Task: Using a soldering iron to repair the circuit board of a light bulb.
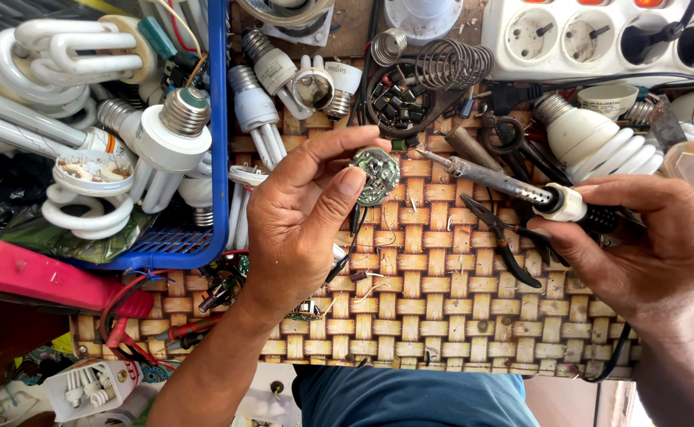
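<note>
The left hand (299, 213) pinches a small round circuit board (375, 175) between thumb and fingertips above the woven mat's (442, 316) middle — the right hand (647, 245) grips a soldering iron (513, 186), tip just beside the board.

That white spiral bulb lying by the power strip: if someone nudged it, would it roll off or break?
The white spiral bulb lies on its side, and its round base would probably let it roll, though the woven mat and nearby scissors may stop it. Its thin coiled glass tube looks fragile, so a hard knock could crack it. It seems light for its size.
</note>
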